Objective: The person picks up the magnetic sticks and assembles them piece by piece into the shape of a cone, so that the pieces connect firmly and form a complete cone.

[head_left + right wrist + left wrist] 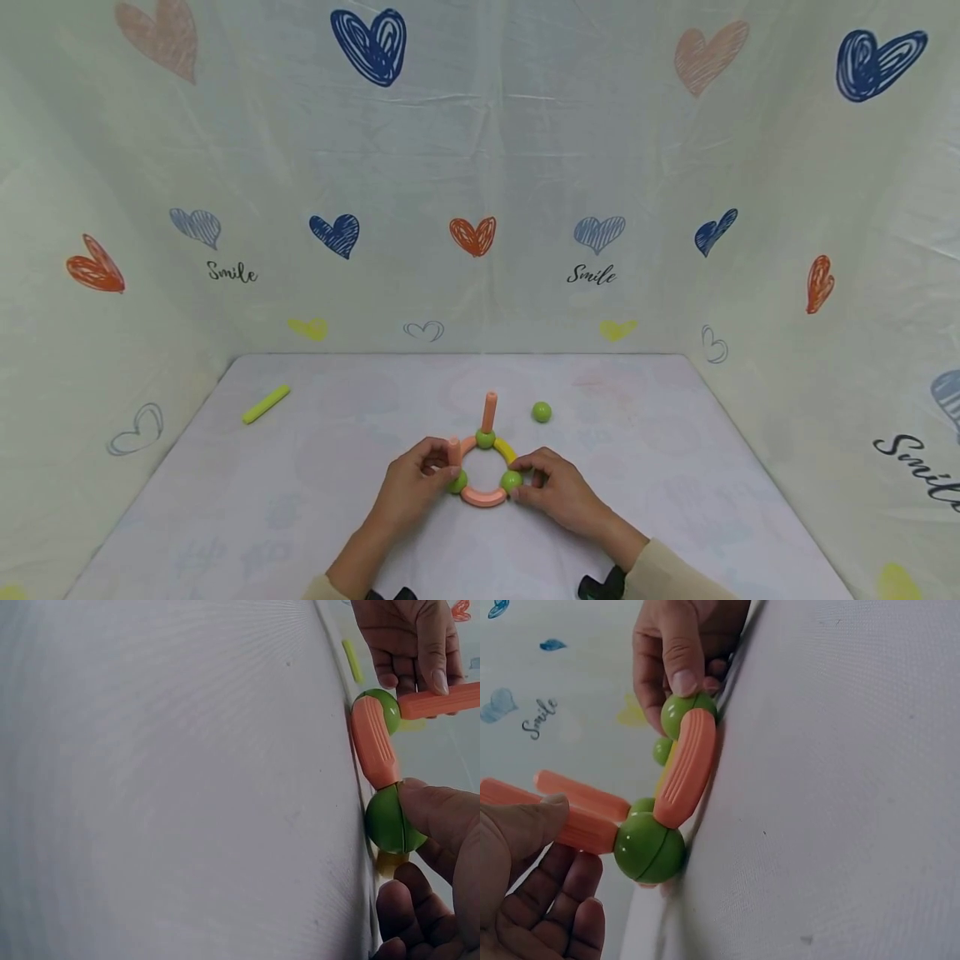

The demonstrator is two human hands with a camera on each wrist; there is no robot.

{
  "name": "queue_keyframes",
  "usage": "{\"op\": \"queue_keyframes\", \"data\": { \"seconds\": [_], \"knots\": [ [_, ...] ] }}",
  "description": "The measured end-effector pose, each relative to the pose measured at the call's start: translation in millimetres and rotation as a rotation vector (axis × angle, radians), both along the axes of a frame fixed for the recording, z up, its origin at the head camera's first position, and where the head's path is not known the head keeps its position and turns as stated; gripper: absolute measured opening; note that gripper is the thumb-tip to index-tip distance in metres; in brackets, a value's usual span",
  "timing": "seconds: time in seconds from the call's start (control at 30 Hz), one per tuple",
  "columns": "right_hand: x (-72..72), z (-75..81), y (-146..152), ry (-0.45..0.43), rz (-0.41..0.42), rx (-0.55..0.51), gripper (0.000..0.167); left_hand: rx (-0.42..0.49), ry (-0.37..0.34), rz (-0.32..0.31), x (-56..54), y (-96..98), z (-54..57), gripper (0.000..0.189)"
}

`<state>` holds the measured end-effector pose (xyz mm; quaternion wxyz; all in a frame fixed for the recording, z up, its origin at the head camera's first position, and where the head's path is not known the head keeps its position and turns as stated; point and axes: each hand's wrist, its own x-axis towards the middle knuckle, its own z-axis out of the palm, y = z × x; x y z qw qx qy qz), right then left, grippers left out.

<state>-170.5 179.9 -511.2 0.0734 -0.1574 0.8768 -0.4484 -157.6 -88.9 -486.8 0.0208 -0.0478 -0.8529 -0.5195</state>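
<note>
A ring of curved orange rods and one curved yellow rod lies on the white table, joined by green balls. Two straight orange rods stand up from it: one at the back, the other on the left ball. My left hand pinches that left upright rod between thumb and fingers. On the ring's right side, my right hand grips the green ball, its thumb on top in the right wrist view. The ball's far side is hidden by the fingers.
A loose green ball lies behind the ring to the right. Far left on the table is a straight yellow-green rod. White cloth walls printed with hearts enclose the table's back and sides.
</note>
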Motion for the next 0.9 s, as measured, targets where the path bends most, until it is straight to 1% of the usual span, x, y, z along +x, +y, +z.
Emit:
{"op": "queue_keyframes", "data": {
  "seconds": [0.13, 0.27, 0.37, 0.43, 0.57, 0.63, 0.67, 0.7, 0.77, 0.83, 0.9],
  "knots": [
    [1.2, -0.1, -1, 0.012, 0.003, -0.011, 0.031, -0.04, 0.002, 0.0, 1.2, 0.4, -4.2, 0.026],
    [2.7, -1.1, -1, 0.014, 0.004, -0.005, 0.032, -0.087, 0.031, -0.014, 1.6, -1.5, -11.2, 0.027],
    [5.0, -2.1, -2, 0.015, 0.02, 0.0, 0.033, -0.091, 0.045, -0.026, 1.0, -3.7, -15.1, 0.027],
    [7.0, -3.0, -3, 0.024, 0.046, -0.001, 0.033, -0.097, 0.055, -0.031, 0.4, -5.1, -16.7, 0.027],
    [11.3, -1.8, -5, 0.024, 0.11, -0.014, 0.027, -0.164, 0.042, 0.002, -1.4, -5.8, -16.3, 0.031],
    [12.8, 1.0, -5, 0.006, 0.129, -0.02, 0.021, -0.195, 0.028, 0.02, -2.8, -5.6, -15.5, 0.033],
    [12.9, 2.7, -5, -0.014, 0.125, -0.029, 0.019, -0.204, 0.021, 0.027, -3.4, -5.5, -15.1, 0.034],
    [12.4, 3.7, -5, -0.028, 0.108, -0.036, 0.017, -0.207, 0.013, 0.03, -3.7, -5.2, -14.6, 0.034],
    [9.6, 5.4, -5, -0.044, 0.044, -0.043, 0.017, -0.209, 0.017, 0.021, -4.6, -5.1, -13.8, 0.033],
    [3.8, 5.8, -6, -0.039, -0.045, -0.043, 0.018, -0.207, 0.026, 0.011, -5.3, -4.9, -13.1, 0.032],
    [-3.5, 4.8, -8, -0.019, -0.133, -0.038, 0.023, -0.202, 0.032, 0.001, -6.2, -4.6, -12.3, 0.031]
  ]
}}
